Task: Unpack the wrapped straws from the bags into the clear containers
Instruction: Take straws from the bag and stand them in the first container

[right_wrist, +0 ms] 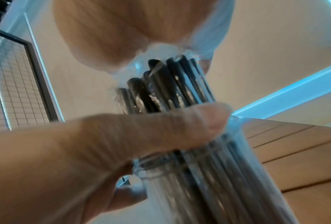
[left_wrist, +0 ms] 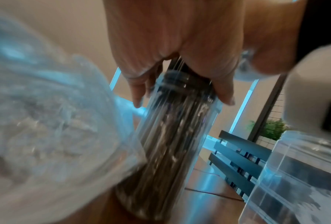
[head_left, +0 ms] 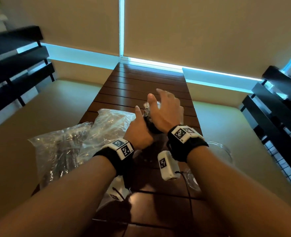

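Observation:
A tall clear container (left_wrist: pixel 172 144) packed with dark wrapped straws (right_wrist: pixel 161 84) stands upright on the slatted wooden table (head_left: pixel 141 82). My left hand (head_left: pixel 138 129) grips it at the rim, thumb on one side and fingers on the other. Over the straw tops lies my right hand (head_left: pixel 165 110), fingers spread and fairly straight; its thumb (right_wrist: pixel 161 128) lies across the side of the bundle just above the rim. In the head view the hands hide most of the container (head_left: pixel 151 127). Two clear bags of straws (head_left: pixel 110 124) (head_left: pixel 61 146) lie to the left.
Another clear container (head_left: pixel 221 149) (left_wrist: pixel 294 174) stands at the right by my right forearm. Dark slatted benches flank the table on the left (head_left: pixel 13 65) and right (head_left: pixel 278 108). The far table slats are bare.

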Demonstrator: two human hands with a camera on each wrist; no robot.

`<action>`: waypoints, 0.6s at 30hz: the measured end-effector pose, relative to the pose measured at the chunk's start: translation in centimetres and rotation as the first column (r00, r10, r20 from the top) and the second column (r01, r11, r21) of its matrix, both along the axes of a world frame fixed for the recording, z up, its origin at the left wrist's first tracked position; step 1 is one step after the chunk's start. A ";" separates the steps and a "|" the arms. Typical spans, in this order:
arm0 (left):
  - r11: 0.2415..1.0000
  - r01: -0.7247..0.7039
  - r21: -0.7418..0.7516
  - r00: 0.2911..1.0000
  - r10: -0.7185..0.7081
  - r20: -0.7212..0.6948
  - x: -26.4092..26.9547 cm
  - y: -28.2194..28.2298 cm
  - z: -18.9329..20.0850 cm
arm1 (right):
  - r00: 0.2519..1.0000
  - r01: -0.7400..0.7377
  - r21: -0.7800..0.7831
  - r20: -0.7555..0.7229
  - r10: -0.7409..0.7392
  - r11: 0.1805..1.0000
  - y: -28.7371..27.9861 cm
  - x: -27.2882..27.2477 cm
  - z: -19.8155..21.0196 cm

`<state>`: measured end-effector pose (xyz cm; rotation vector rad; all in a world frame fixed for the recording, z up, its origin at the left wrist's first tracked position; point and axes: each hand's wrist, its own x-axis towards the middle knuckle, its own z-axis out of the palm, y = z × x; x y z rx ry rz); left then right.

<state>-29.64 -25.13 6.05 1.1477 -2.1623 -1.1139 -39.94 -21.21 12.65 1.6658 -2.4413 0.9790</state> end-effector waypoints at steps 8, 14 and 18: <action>0.900 0.413 -0.144 0.507 -0.096 0.856 7.0 -0.9 5.0 | 0.964 -0.082 -0.285 -0.264 0.003 0.955 3.2 1.9 -0.5; 0.906 0.306 -0.294 0.636 0.035 0.771 8.9 -1.6 0.5 | 0.918 -0.222 -0.130 -0.363 0.162 0.966 3.2 4.0 -1.9; 0.952 0.305 -0.032 0.618 -0.172 0.767 7.8 -0.9 -1.7 | 0.887 -0.228 -0.062 -0.426 0.181 0.972 3.6 4.7 -2.4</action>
